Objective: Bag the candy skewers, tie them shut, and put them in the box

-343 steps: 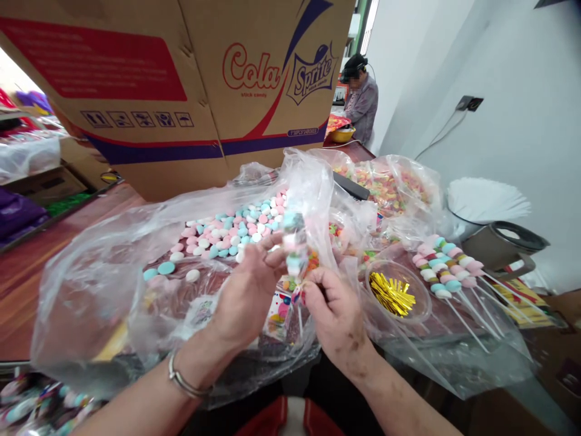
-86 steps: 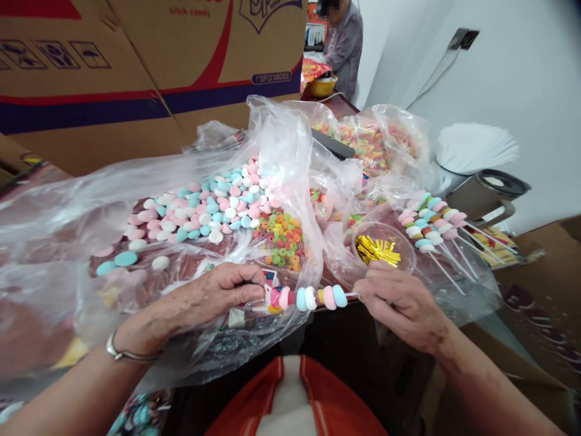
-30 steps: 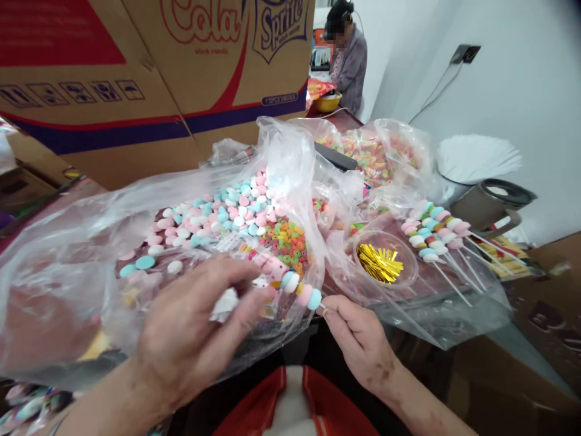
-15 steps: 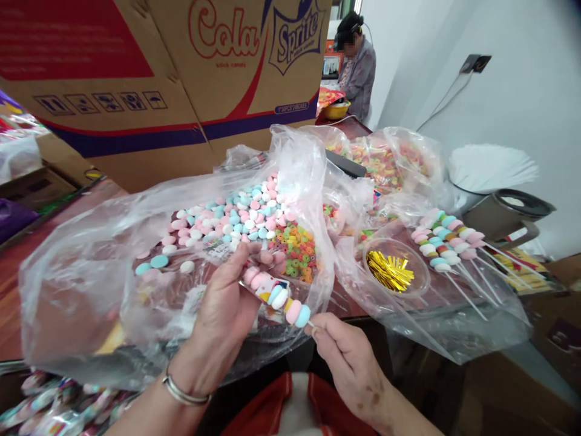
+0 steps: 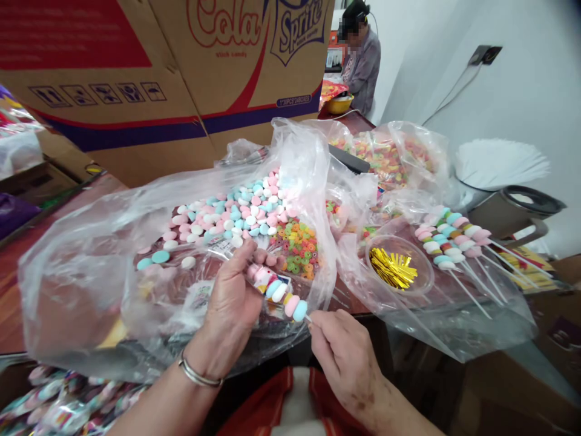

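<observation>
My left hand grips the upper end of a candy skewer, a white stick threaded with pink, white and blue discs, partly inside a small printed wrapper. My right hand pinches the stick's bare lower end just below the last blue disc. The skewer slants from upper left to lower right above the table's front edge. Behind it lies an open clear plastic bag holding loose pastel discs and a heap of small coloured rings.
A clear bowl of gold twist ties sits right of my hands. Finished skewers lie on plastic further right. A big cardboard box stands behind. Another person works at the far end. Wrapped sweets fill the lower left.
The skewer has gone from level between both hands to slanted. My left hand has slid the printed wrapper further over its upper discs. My right hand stays on the stick's end.
</observation>
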`<act>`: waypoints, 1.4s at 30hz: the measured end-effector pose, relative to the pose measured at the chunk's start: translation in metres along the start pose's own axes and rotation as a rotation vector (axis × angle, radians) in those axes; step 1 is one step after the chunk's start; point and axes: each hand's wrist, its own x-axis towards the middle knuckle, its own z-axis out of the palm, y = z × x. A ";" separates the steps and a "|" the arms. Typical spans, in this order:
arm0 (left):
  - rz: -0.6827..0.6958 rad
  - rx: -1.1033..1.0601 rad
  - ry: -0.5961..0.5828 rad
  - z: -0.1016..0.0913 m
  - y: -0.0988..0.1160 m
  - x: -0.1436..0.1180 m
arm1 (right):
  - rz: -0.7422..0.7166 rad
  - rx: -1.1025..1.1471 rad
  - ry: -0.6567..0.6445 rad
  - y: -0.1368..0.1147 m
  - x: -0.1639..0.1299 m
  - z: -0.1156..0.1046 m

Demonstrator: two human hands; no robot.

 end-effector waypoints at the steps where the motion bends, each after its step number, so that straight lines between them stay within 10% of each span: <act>1: -0.018 0.009 -0.012 0.000 -0.001 -0.001 | -0.006 -0.013 0.003 -0.001 0.001 0.001; 13: -0.116 -0.099 0.021 -0.008 0.000 0.014 | 0.227 0.131 -0.137 -0.001 -0.007 0.005; 21: -0.142 -0.130 0.004 -0.007 -0.005 0.018 | 0.913 1.005 -0.317 -0.011 0.002 0.008; 26: -0.135 -0.126 -0.070 -0.010 -0.011 0.017 | 1.066 1.344 -0.315 -0.019 0.008 0.012; 30: -0.084 -0.065 -0.043 -0.011 -0.013 0.017 | 0.918 1.021 -0.299 -0.015 0.003 0.013; 37: -0.038 0.014 0.063 -0.005 -0.018 0.012 | 0.053 -0.212 0.075 -0.004 -0.002 0.020; 42: 0.015 0.012 0.047 -0.008 -0.021 0.016 | 0.119 -0.270 0.077 0.001 -0.002 0.021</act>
